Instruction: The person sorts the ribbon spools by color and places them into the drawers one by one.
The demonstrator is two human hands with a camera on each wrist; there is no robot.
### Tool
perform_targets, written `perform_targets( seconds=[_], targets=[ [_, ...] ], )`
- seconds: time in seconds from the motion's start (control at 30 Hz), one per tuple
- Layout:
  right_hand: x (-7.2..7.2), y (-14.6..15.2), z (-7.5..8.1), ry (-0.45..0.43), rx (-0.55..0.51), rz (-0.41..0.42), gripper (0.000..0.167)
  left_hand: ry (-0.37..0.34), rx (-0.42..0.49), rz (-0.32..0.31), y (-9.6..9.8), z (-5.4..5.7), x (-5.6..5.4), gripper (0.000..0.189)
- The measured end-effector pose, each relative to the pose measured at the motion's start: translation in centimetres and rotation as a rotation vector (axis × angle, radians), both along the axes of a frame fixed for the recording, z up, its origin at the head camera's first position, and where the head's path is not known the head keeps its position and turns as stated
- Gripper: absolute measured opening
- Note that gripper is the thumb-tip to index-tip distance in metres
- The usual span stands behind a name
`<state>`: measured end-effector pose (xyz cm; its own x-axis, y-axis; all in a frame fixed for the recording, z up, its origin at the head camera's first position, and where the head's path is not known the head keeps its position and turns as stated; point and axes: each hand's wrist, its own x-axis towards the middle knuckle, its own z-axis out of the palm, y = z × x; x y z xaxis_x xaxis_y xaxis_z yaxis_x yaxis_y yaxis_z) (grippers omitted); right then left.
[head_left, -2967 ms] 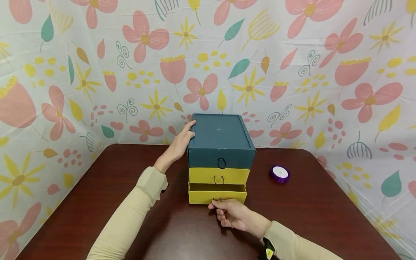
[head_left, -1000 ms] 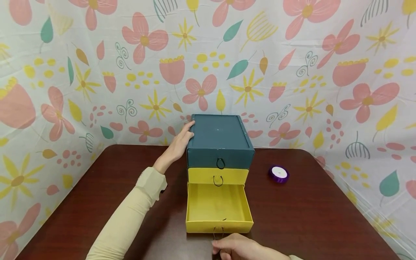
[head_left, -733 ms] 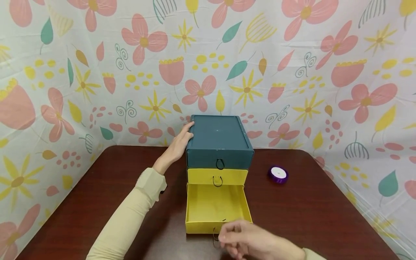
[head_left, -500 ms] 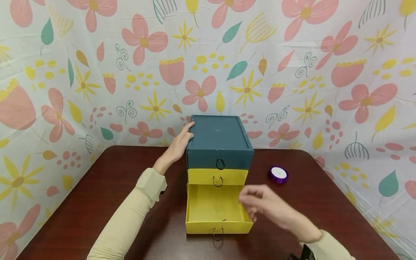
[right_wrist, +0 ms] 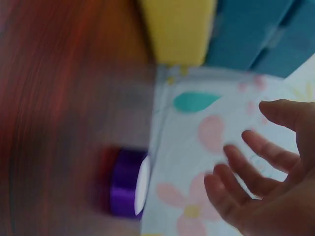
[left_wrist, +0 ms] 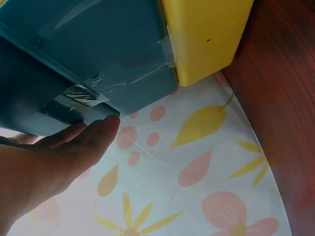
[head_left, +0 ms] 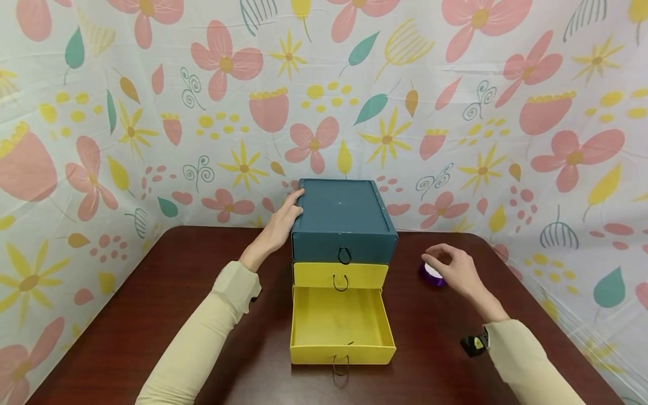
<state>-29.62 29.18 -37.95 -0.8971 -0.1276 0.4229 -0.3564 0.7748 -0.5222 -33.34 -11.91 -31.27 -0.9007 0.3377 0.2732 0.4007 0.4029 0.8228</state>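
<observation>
A stacked drawer box with a teal top (head_left: 339, 208) and yellow lower drawers stands mid-table. Its bottom yellow drawer (head_left: 314, 355) is pulled out towards me, a thin black cord loop hanging from its front. My left hand (head_left: 275, 228) rests against the box's upper left side, fingers extended along the teal wall (left_wrist: 113, 54). Over on the right, my right hand (head_left: 458, 273) hovers by a roll of purple ribbon (head_left: 432, 277) with a white flat face, partly covering it. In the right wrist view the fingers are spread and bent slightly, apart from the ribbon roll (right_wrist: 127, 184).
The dark reddish-brown table (head_left: 202, 315) carries the box and the ribbon roll. A white floral-print cloth (head_left: 324, 84) hangs behind and along both sides. A middle yellow drawer (head_left: 314, 275) with its own cord loop is pushed in above the open one.
My right hand drew the bottom drawer out by its loop, let go, and moved right and away to the ribbon roll. My left hand has stayed on the box.
</observation>
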Motion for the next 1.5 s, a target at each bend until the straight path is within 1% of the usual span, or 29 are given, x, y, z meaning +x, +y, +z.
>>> perform_targets(
  seconds=[0.03,0.1,0.23,0.3,0.4,0.5,0.57,0.7,0.97,1.2,1.4,1.5],
  targets=[
    [-0.5,0.3,-0.4,0.004,0.035,-0.018,0.031,0.000,-0.001,-0.001,0.0,0.0,0.0,0.056],
    [-1.4,0.8,-1.0,-0.029,0.098,-0.047,0.044,-0.002,0.000,0.000,0.0,0.0,0.0,0.056],
    [-2.9,1.1,-1.9,-0.177,0.242,-0.100,0.070,-0.004,0.000,0.009,-0.1,0.1,0.0,0.056],
    [-3.5,1.1,-2.3,-0.257,0.302,-0.124,0.079,-0.001,0.004,0.009,0.0,0.1,0.0,0.056],
    [-4.1,1.1,-2.8,-0.339,0.358,-0.142,0.083,0.008,0.004,0.007,0.0,0.1,-0.1,0.057],
    [-4.4,1.1,-3.4,-0.376,0.396,-0.147,0.078,0.012,0.002,0.001,0.1,0.0,-0.1,0.057],
    [-4.5,1.2,-3.6,-0.375,0.411,-0.145,0.073,0.013,0.000,0.001,0.1,0.0,-0.1,0.057],
    [-4.6,1.5,-3.9,-0.346,0.419,-0.138,0.065,0.006,0.007,-0.010,0.1,0.0,-0.1,0.058],
    [-4.7,1.6,-4.0,-0.318,0.407,-0.121,0.063,0.007,0.008,-0.003,0.1,0.0,-0.1,0.058],
    [-4.7,1.9,-4.4,-0.286,0.383,-0.112,0.058,0.004,-0.005,0.012,0.1,0.0,0.0,0.057],
    [-4.2,1.9,-4.4,-0.266,0.348,-0.094,0.055,0.013,0.004,0.001,0.1,-0.1,-0.1,0.057],
    [-3.8,1.8,-4.2,-0.239,0.334,-0.079,0.053,0.017,0.004,0.007,0.2,-0.1,0.0,0.056]
  ],
)
